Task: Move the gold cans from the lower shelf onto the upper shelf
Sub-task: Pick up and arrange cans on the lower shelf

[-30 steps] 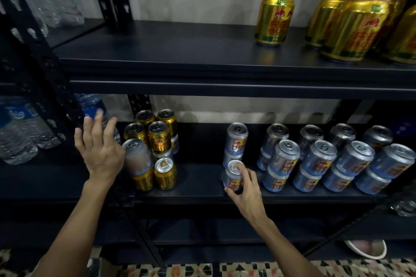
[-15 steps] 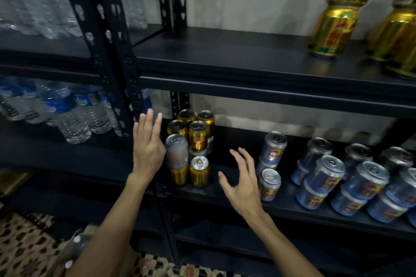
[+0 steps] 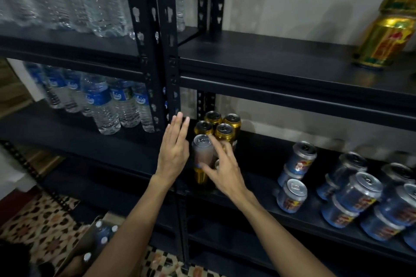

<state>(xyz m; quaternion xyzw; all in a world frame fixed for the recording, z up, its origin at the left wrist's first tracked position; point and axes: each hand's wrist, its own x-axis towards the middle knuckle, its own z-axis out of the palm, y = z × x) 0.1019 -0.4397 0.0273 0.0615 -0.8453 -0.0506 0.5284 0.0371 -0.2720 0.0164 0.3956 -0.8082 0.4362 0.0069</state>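
Across black lower shelf (image 3: 258,164), reaching toward gold cans (image 3: 224,132) clustered at its left end: holding left hand (image 3: 173,153) flat beside them, fingers straight and together; spreading right hand (image 3: 225,171) fingers around grey front can (image 3: 201,153), contact unclear.

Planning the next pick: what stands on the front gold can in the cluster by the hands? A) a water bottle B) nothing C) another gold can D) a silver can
D: a silver can stands on the front gold can, its grey top showing.
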